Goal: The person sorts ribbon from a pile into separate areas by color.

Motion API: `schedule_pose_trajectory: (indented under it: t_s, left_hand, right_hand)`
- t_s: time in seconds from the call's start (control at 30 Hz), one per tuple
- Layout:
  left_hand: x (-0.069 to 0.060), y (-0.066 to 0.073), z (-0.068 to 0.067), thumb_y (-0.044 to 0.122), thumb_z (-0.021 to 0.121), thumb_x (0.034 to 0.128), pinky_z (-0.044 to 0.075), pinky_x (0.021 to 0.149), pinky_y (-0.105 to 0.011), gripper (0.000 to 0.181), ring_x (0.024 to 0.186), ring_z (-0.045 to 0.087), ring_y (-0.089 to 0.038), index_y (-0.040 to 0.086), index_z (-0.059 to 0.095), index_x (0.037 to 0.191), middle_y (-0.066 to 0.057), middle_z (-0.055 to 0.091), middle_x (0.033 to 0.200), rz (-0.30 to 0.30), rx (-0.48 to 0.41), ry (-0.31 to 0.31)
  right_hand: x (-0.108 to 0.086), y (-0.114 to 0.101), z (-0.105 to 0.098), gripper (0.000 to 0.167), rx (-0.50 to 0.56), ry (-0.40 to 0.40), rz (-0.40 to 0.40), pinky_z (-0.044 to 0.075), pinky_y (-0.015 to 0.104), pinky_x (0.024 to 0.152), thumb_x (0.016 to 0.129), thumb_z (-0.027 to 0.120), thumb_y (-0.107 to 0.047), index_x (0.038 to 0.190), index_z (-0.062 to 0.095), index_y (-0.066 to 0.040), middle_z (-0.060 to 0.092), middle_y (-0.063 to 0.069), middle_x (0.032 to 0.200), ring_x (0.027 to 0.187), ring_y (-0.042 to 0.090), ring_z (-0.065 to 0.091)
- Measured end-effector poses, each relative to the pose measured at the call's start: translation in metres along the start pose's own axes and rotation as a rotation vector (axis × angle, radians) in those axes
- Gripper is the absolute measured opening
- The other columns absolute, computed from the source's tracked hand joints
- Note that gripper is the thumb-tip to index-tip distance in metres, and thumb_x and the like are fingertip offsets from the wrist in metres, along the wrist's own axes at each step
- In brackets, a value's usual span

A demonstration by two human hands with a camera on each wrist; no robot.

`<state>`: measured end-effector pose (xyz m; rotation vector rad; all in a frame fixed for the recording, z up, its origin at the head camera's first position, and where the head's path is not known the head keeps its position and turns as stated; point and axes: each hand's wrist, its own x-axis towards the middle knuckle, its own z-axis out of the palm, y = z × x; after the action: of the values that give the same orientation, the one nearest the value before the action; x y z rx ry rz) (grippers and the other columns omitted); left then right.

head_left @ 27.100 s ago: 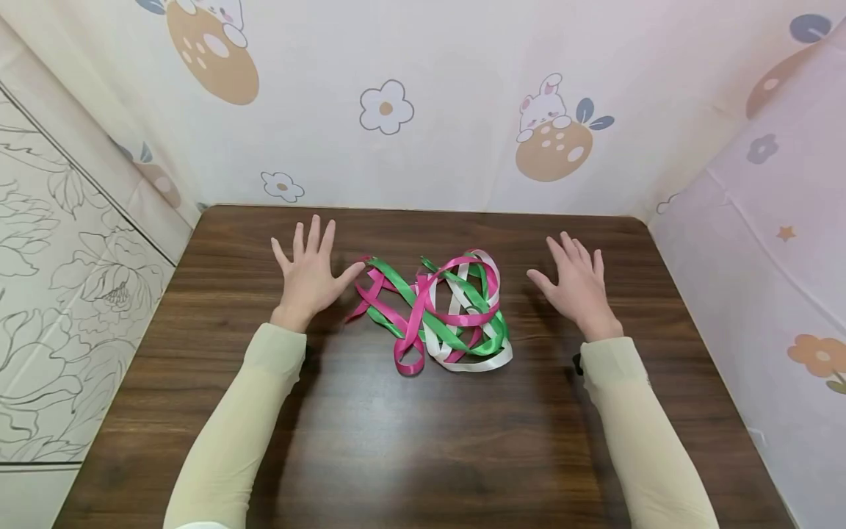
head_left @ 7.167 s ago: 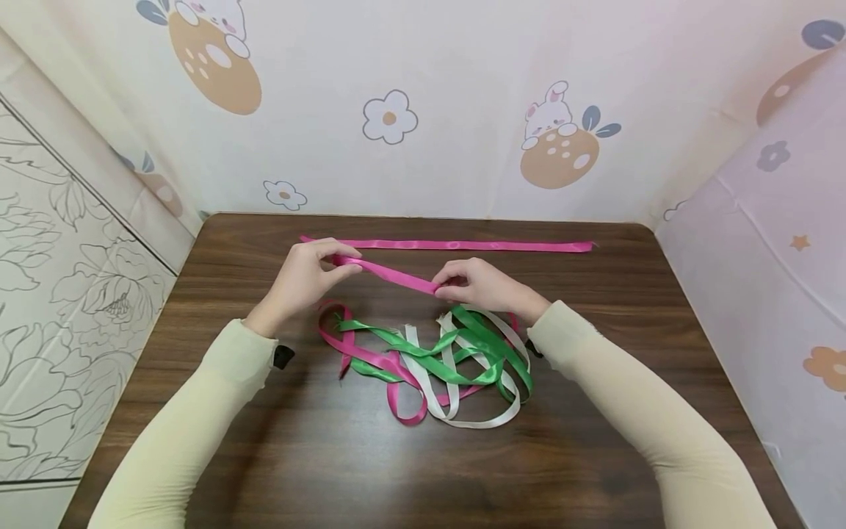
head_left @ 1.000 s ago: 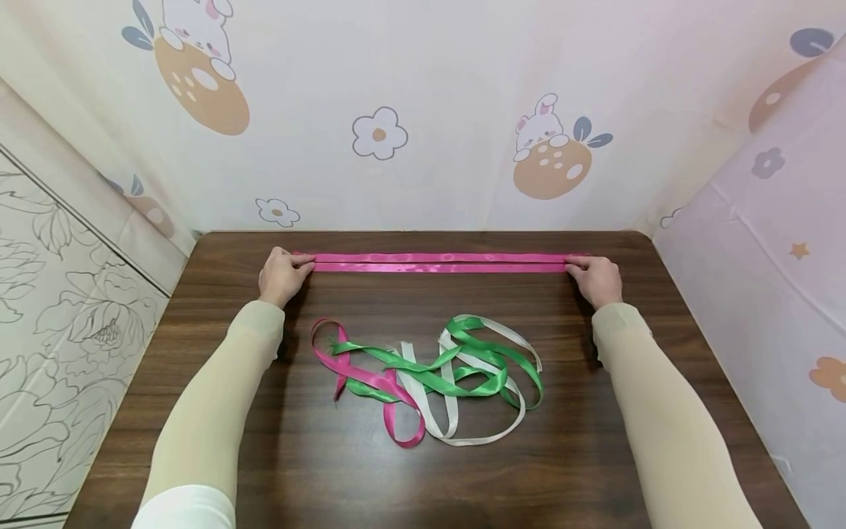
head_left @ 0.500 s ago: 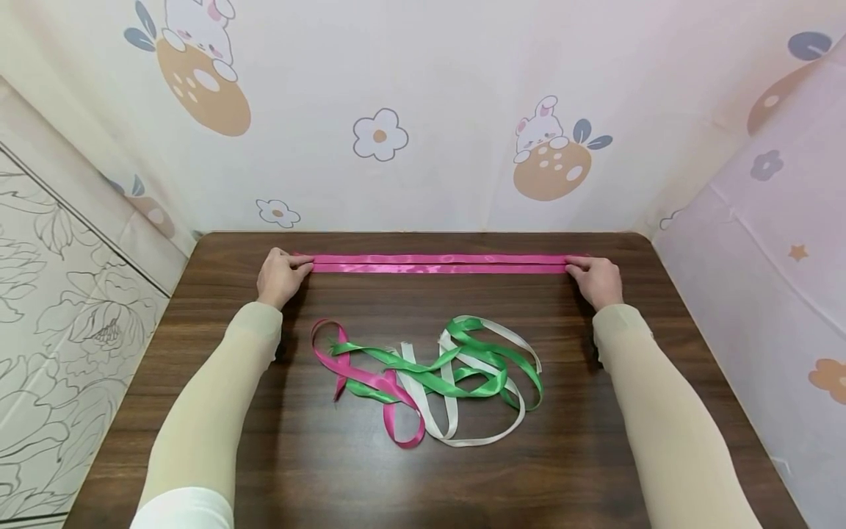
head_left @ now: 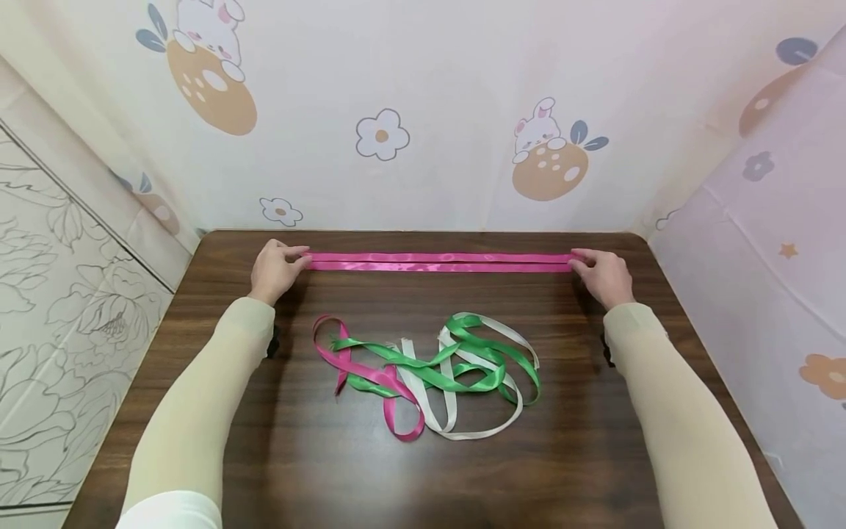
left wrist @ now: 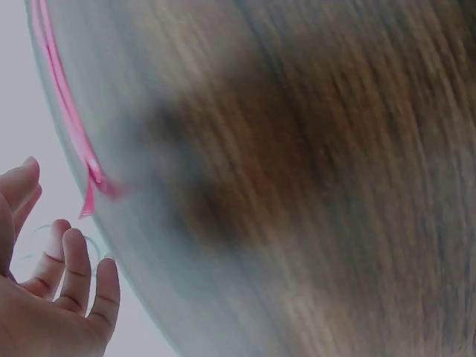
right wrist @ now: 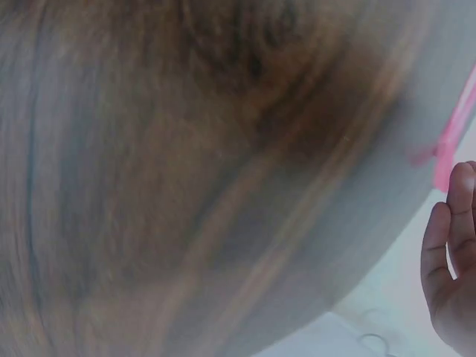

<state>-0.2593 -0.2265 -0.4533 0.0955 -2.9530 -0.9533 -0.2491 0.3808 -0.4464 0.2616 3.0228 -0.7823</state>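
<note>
- Two pink ribbons (head_left: 410,267): straight, side by side, near worktop's (head_left: 496,485) far edge.
- Left hand (head_left: 272,272): at left ends, fingers parted, relaxed.
- Right hand (head_left: 606,279): at right ends, fingers loosely extended.
- Pink-green-white ribbon tangle (head_left: 491,381): nearer the person.

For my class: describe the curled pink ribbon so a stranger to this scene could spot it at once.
Near the middle of the dark wooden table, find the tangle. The curled pink ribbon loops through the tangle's left side in the head view. It's the only pink among green ribbon and white ribbon, and it curls, unlike the two straight pink ribbons near the far edge.
</note>
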Motion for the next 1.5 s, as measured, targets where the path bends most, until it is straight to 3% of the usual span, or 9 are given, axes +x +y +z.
schedule_pose_trajectory:
  t_s: [0.1, 0.2, 0.33, 0.43, 0.6, 0.77, 1.03, 1.4, 1.5]
  left_hand:
    - [-0.003, 0.006, -0.004, 0.031, 0.07, 0.0993, 0.048, 0.09, -0.055, 0.038, 0.113, 0.057, -0.038, 0.012, 0.071, 0.132, -0.021, 0.056, 0.125, 0.034, -0.006, -0.003]
    - [-0.006, 0.011, -0.008, 0.031, 0.07, 0.099, 0.049, 0.091, -0.054, 0.04, 0.113, 0.061, -0.038, 0.012, 0.069, 0.135, -0.02, 0.057, 0.126, 0.063, -0.006, -0.008]
    - [-0.011, 0.019, -0.015, 0.032, 0.069, 0.1, 0.049, 0.091, -0.052, 0.043, 0.114, 0.062, -0.036, 0.014, 0.066, 0.139, -0.019, 0.058, 0.13, 0.094, -0.014, -0.026]
    - [-0.015, 0.024, -0.02, 0.033, 0.068, 0.1004, 0.049, 0.092, -0.052, 0.044, 0.115, 0.06, -0.037, 0.015, 0.065, 0.14, -0.018, 0.058, 0.131, 0.118, -0.016, -0.034]
    - [-0.023, 0.032, -0.027, 0.032, 0.07, 0.0994, 0.049, 0.096, -0.055, 0.044, 0.116, 0.06, -0.039, 0.013, 0.066, 0.139, -0.019, 0.059, 0.132, 0.178, -0.007, -0.021]
    - [-0.033, 0.037, -0.031, 0.029, 0.071, 0.0987, 0.047, 0.092, -0.053, 0.043, 0.112, 0.058, -0.038, 0.012, 0.067, 0.138, -0.018, 0.06, 0.128, 0.227, -0.015, -0.024]
    - [-0.055, 0.037, -0.033, 0.025, 0.076, 0.0947, 0.047, 0.096, -0.056, 0.043, 0.113, 0.057, -0.039, 0.006, 0.069, 0.133, -0.019, 0.063, 0.125, 0.283, -0.035, -0.026]
    - [-0.087, 0.024, -0.028, 0.02, 0.079, 0.0917, 0.05, 0.092, -0.057, 0.038, 0.111, 0.062, -0.04, 0.007, 0.073, 0.127, -0.019, 0.069, 0.119, 0.354, -0.033, 0.017]
    - [-0.094, 0.019, -0.024, 0.021, 0.079, 0.0919, 0.05, 0.091, -0.056, 0.038, 0.109, 0.063, -0.039, 0.008, 0.074, 0.127, -0.018, 0.071, 0.118, 0.361, -0.031, 0.021]
  right_hand:
    - [-0.004, -0.005, -0.006, 0.051, -0.02, -0.004, -0.051, 0.044, 0.066, 0.1, 0.104, 0.06, -0.042, 0.145, 0.059, -0.014, 0.065, 0.026, 0.136, 0.122, 0.045, 0.058]
    - [-0.01, -0.013, -0.014, 0.051, -0.028, 0.001, -0.114, 0.047, 0.064, 0.092, 0.103, 0.061, -0.043, 0.144, 0.06, -0.014, 0.064, 0.025, 0.137, 0.118, 0.043, 0.06]
    - [-0.019, -0.025, -0.023, 0.049, -0.043, 0.013, -0.178, 0.048, 0.05, 0.077, 0.103, 0.062, -0.041, 0.143, 0.061, -0.013, 0.069, 0.021, 0.123, 0.101, 0.035, 0.061]
    - [-0.026, -0.033, -0.029, 0.05, -0.049, 0.013, -0.198, 0.044, 0.041, 0.072, 0.103, 0.063, -0.041, 0.144, 0.06, -0.013, 0.069, 0.017, 0.111, 0.094, 0.031, 0.058]
    - [-0.035, -0.047, -0.035, 0.051, -0.021, 0.009, -0.233, 0.047, 0.045, 0.08, 0.102, 0.064, -0.039, 0.144, 0.059, -0.012, 0.067, 0.017, 0.113, 0.099, 0.032, 0.058]
    - [-0.044, -0.061, -0.036, 0.048, 0.001, 0.015, -0.281, 0.049, 0.052, 0.086, 0.102, 0.066, -0.036, 0.142, 0.061, -0.011, 0.069, 0.018, 0.116, 0.106, 0.034, 0.062]
    - [-0.056, -0.084, -0.029, 0.042, 0.013, 0.042, -0.365, 0.047, 0.041, 0.082, 0.099, 0.07, -0.031, 0.138, 0.066, -0.013, 0.072, 0.014, 0.114, 0.096, 0.028, 0.06]
    - [-0.075, -0.133, -0.006, 0.041, 0.09, 0.015, -0.512, 0.051, 0.047, 0.088, 0.096, 0.075, -0.024, 0.134, 0.069, -0.013, 0.072, 0.013, 0.128, 0.1, 0.028, 0.063]
    - [-0.08, -0.146, 0.003, 0.041, 0.114, -0.012, -0.55, 0.055, 0.047, 0.09, 0.095, 0.076, -0.025, 0.133, 0.07, -0.013, 0.073, 0.011, 0.124, 0.103, 0.026, 0.066]
